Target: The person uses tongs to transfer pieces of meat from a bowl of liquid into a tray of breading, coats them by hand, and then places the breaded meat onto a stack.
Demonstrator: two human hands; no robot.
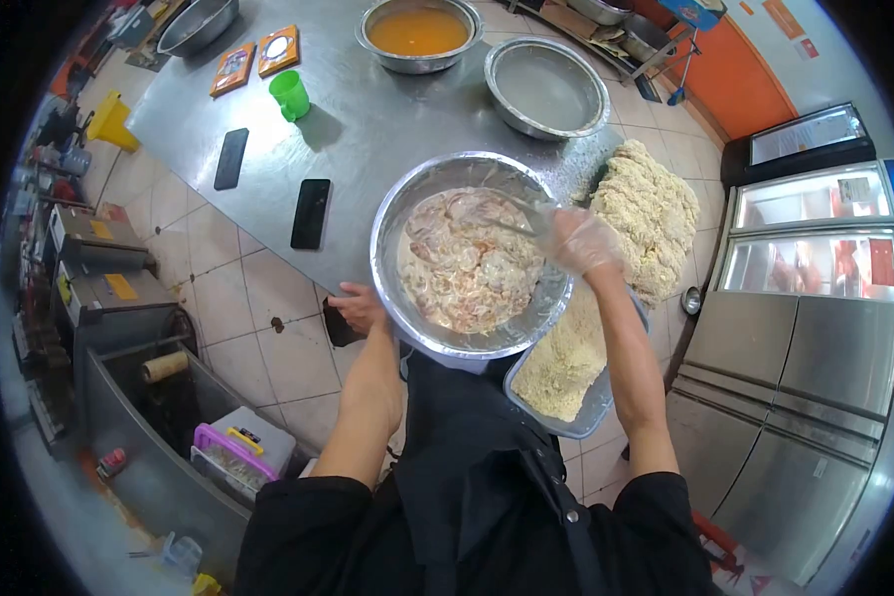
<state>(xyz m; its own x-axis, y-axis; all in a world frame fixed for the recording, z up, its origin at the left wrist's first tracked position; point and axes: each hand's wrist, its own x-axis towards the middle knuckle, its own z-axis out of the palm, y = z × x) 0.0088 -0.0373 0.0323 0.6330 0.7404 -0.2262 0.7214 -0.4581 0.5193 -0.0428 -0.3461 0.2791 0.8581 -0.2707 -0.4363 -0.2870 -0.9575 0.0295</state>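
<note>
A: Right hand?
B: The right hand [578, 241], in a clear plastic glove, is at the mixing bowl's right side. Its fingers are clamped together on the handle of a metal utensil [507, 223]. Utensil type: cannot tell.
A: Position of the mixing bowl [387, 223]?
B: Between the 2 hands, in front of the body. The mixture [467, 266], pale and wet with pinkish lumps, lies to the left of the gloved fingers. The utensil's far end reaches into it.
A: Left hand?
B: The left hand [363, 306] is bare, at the bowl's lower left side. Thumb and fingers are apart, not wrapped around anything visible. Contact with the bowl wall: cannot tell.
A: Items near the right fingers?
B: Beyond them and to the right, a heap of crumbly, pale yellow food [646, 214]. Nearer the body, below the right wrist, a tub [594, 422] of yellowish crumbs [564, 363].
A: Farther out from the right fingers?
B: On the metal table [368, 119], 2 metal bowls: a bowl of cloudy liquid [546, 89] and, left of it, a bowl of orange liquid [419, 34].
A: Beyond the left fingers?
B: 2 phones, a black phone [311, 214] and a grayish phone [230, 159], lie flat. Farther off, a green cup [289, 95] stands upright.
</note>
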